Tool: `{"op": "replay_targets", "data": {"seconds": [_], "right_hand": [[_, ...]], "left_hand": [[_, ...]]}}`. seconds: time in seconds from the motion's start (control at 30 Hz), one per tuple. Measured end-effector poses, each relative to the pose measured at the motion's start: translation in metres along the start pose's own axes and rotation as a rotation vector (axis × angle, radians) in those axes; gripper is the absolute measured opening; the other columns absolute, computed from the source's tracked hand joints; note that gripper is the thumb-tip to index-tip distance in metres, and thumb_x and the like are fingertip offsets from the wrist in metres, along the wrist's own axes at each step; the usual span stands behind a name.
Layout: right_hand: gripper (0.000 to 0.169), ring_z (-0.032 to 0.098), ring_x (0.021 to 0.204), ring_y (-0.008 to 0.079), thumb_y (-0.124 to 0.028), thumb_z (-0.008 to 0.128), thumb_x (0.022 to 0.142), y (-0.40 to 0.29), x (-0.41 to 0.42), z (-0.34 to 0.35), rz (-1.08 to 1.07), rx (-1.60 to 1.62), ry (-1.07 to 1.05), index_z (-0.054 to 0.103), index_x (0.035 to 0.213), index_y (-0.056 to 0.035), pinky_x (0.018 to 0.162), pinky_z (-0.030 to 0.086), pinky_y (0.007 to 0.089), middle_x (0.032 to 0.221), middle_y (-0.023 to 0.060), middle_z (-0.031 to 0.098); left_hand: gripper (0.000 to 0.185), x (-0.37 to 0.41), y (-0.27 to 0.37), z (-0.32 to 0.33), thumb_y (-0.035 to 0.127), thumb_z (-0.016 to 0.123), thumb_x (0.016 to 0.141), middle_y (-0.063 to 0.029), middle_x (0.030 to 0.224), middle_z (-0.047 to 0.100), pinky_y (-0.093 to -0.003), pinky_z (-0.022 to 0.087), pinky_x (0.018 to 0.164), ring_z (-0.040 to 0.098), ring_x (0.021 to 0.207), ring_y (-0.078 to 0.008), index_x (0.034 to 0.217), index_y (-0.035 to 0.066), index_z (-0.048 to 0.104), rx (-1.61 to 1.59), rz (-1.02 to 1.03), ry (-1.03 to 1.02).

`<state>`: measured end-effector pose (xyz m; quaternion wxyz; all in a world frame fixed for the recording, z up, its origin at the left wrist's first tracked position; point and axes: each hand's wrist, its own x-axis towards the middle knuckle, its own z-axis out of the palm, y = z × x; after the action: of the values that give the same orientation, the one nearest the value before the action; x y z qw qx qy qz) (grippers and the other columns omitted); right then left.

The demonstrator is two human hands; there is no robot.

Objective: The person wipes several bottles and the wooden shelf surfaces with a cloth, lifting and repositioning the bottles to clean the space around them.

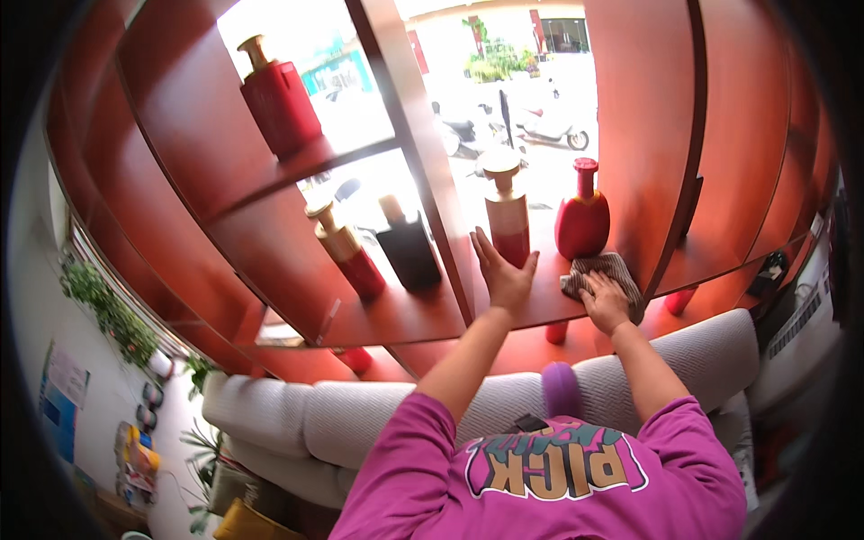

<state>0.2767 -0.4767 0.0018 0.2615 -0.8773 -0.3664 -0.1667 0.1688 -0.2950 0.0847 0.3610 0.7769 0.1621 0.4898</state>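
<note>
My right hand [605,302] rests on a folded brown striped cloth [624,273], pressing it onto the wooden shelf [543,300] near its front edge. Just behind the cloth stands a red round-bodied bottle [582,223] with a narrow neck. My left hand [507,282] is at the foot of a red and gold bottle [511,219], its thumb and fingers spread to either side. Whether the fingers touch that bottle is hard to tell. Both bottles are upright.
An upright divider [432,182] separates this bay from one with a red and gold bottle [351,260] and a black bottle [410,253]. Higher up is a large red bottle [280,108]. A grey sofa back [405,412] with a purple cushioned object [561,389] lies below my arms.
</note>
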Motion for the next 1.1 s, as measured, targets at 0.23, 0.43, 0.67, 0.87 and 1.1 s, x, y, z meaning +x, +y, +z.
{"op": "replay_targets", "data": {"seconds": [0.23, 0.43, 0.67, 0.87, 1.1], "right_hand": [[0.037, 0.045, 0.116, 0.0293, -0.029, 0.050, 0.086, 0.003, -0.001, 0.000, -0.022, -0.007, -0.004, 0.055, 0.115, -0.0068, 0.099, 0.033, 0.0378, 0.122, 0.0131, 0.052], [0.036, 0.046, 0.116, 0.0296, -0.026, 0.051, 0.085, 0.007, -0.004, 0.000, 0.002, 0.016, -0.008, 0.055, 0.115, -0.0067, 0.098, 0.035, 0.0369, 0.121, 0.0123, 0.053], [0.034, 0.049, 0.113, 0.0259, -0.023, 0.047, 0.090, 0.010, -0.001, -0.006, 0.124, 0.190, -0.080, 0.052, 0.118, -0.0033, 0.097, 0.036, 0.0335, 0.119, 0.0152, 0.054], [0.039, 0.050, 0.107, 0.0152, -0.026, 0.036, 0.097, -0.083, 0.033, -0.067, 0.125, 1.666, 0.226, 0.042, 0.127, -0.0016, 0.094, 0.037, 0.0281, 0.119, 0.0076, 0.052], [0.063, 0.050, 0.107, 0.0175, -0.016, 0.059, 0.083, -0.136, 0.104, -0.069, -0.153, 0.970, 0.159, 0.027, 0.134, 0.0006, 0.095, 0.036, 0.0298, 0.116, 0.0105, 0.052]], "left_hand": [[0.114, 0.000, -0.059, 0.032, 0.026, 0.079, 0.061, -0.0256, 0.134, 0.032, -0.0370, 0.030, 0.102, 0.034, 0.124, -0.0365, 0.138, 0.003, -0.002, -0.093, -0.328, -0.153], [0.115, 0.002, -0.072, 0.041, 0.028, 0.080, 0.060, -0.0238, 0.134, 0.031, -0.0385, 0.031, 0.101, 0.035, 0.123, -0.0356, 0.138, 0.004, -0.001, -0.083, -0.267, -0.139], [0.073, -0.003, -0.075, 0.047, 0.026, 0.079, 0.059, -0.0213, 0.109, 0.046, -0.0426, 0.039, 0.089, 0.045, 0.105, -0.0376, 0.111, 0.000, 0.035, -0.057, -0.241, -0.068], [0.078, -0.021, -0.057, 0.015, 0.030, 0.076, 0.062, -0.0206, 0.113, 0.045, -0.0417, 0.037, 0.093, 0.044, 0.109, -0.0367, 0.118, 0.003, 0.029, -0.080, -0.247, -0.328], [0.065, -0.017, -0.062, 0.020, 0.027, 0.073, 0.067, -0.0180, 0.113, 0.047, -0.0398, 0.037, 0.092, 0.046, 0.107, -0.0305, 0.121, 0.006, 0.043, -0.192, 0.059, -0.472]]}}
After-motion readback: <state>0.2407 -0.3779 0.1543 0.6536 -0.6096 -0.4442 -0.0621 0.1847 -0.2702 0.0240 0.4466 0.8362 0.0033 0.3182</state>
